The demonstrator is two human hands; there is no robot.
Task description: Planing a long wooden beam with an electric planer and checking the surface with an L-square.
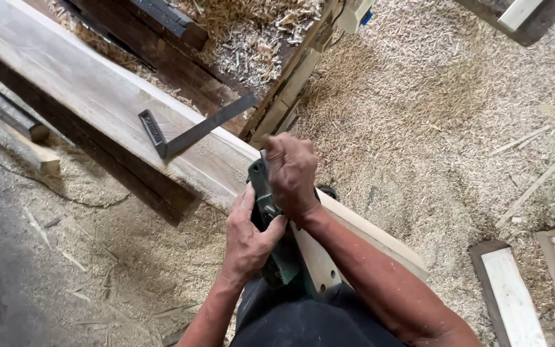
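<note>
Both hands closed on green power planer sitting on plank. Right hand fists the front knob; left hand wraps the rear body, fingers underneath hidden.

A dark green power planer sits flat on the long pale plank.

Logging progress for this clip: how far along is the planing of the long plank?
Done: the plank face ahead of the tool looks smooth, and shavings blanket the floor. In hand: the left hand and right hand both grip the green planer on the plank's near stretch. Left: cannot tell; a metal square lies on the plank.
</note>
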